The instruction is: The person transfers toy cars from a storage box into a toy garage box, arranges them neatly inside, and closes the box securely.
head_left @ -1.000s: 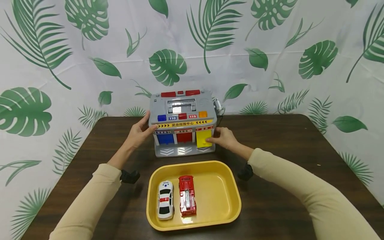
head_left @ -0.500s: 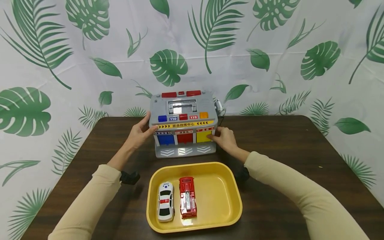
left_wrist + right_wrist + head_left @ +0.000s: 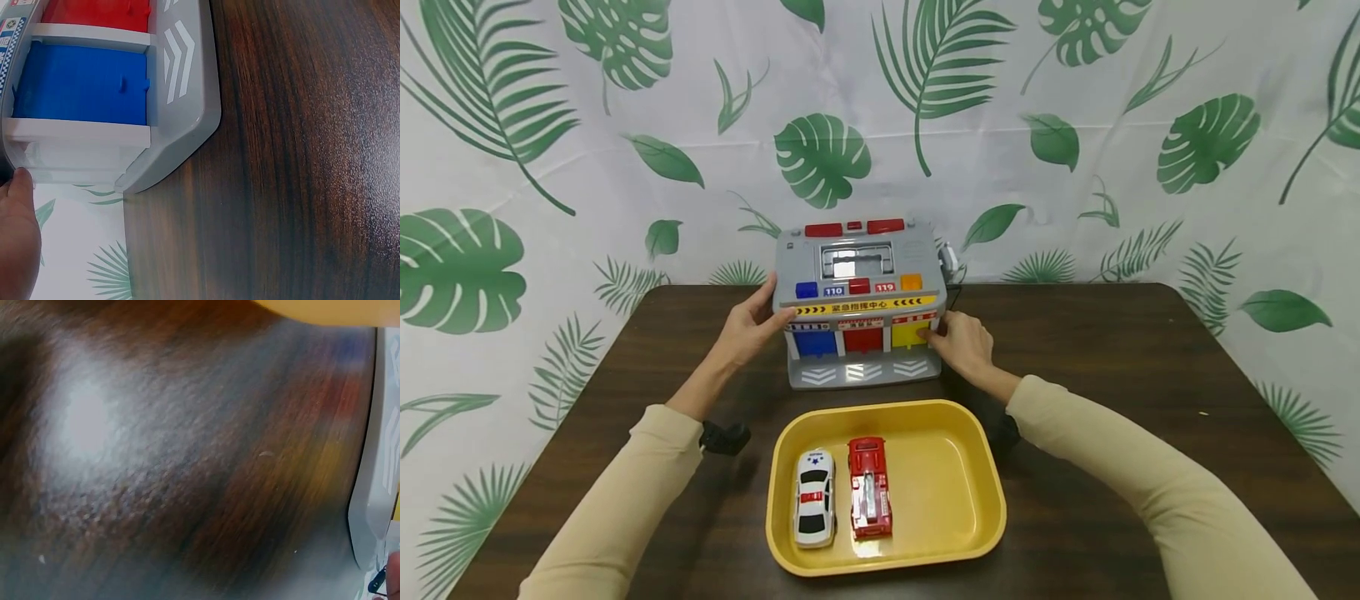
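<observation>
Toy garage between both hands

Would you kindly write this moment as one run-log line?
left hand: rests against toy garage | right hand: at yellow door | door: looks closed | yellow tray: white car, red vehicle

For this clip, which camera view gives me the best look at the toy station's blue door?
Left wrist: the blue door appears large there, its small tab visible. The head view shows it smaller, from above, beside the red door. The right wrist view does not show the door itself.
</observation>
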Motion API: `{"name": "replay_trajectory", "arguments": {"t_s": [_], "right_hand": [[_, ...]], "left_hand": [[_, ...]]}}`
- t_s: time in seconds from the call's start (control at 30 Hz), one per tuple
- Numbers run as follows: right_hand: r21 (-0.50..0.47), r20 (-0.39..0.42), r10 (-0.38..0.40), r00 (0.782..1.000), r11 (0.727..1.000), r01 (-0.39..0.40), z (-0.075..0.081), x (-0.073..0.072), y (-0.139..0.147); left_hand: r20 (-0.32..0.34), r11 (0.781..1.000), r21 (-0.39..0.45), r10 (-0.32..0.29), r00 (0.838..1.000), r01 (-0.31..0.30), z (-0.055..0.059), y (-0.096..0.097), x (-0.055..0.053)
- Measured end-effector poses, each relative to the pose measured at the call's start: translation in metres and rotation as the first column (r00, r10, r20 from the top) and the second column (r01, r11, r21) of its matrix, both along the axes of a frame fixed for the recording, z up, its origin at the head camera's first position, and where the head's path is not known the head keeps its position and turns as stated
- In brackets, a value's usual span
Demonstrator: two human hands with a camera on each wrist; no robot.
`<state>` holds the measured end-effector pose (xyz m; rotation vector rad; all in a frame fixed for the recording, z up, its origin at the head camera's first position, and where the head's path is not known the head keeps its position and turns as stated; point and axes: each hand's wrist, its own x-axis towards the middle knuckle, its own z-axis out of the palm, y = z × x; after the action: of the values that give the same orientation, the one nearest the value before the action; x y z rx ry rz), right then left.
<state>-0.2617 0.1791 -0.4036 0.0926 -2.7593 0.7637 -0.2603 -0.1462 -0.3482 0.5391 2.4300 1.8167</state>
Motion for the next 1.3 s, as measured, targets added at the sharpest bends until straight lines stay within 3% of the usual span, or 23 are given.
{"name": "replay_trajectory", "arguments": {"t_s": [0.3,0.53,0.73,0.97,1.13,1.3], "right_hand": [[-0.004,0.028,0.007,1.0,1.0,-0.007,0.002,-0.001,-0.001],[-0.039,0.056,0.058,0.997,0.998,-0.056,0.005,0.0,0.003],[-0.063,0.062,0.14,0.988,0.989,-0.137,0.007,0.001,0.008],[-0.096,0.09,0.211,0.973,0.975,-0.203,0.016,0.013,0.014],[-0.113,0.082,0.228,0.97,0.969,-0.218,0.028,0.021,0.021],[-0.127,0.056,0.245,0.968,0.963,-0.237,0.044,0.032,0.027]], "left_hand": [[0.009,1.0,-0.011,0.012,1.0,-0.012,0.003,0.0,0.001],[0.0,1.0,-0.013,0.02,1.0,-0.02,0.002,0.0,0.002],[-0.016,1.0,0.017,0.013,1.0,-0.013,-0.011,-0.003,-0.008],[-0.048,1.0,0.021,0.02,0.999,-0.019,-0.026,-0.007,-0.018],[-0.039,0.999,0.032,0.021,0.999,-0.02,-0.025,-0.007,-0.017],[-0.012,0.999,0.045,0.015,1.0,-0.014,-0.015,-0.004,-0.011]]}}
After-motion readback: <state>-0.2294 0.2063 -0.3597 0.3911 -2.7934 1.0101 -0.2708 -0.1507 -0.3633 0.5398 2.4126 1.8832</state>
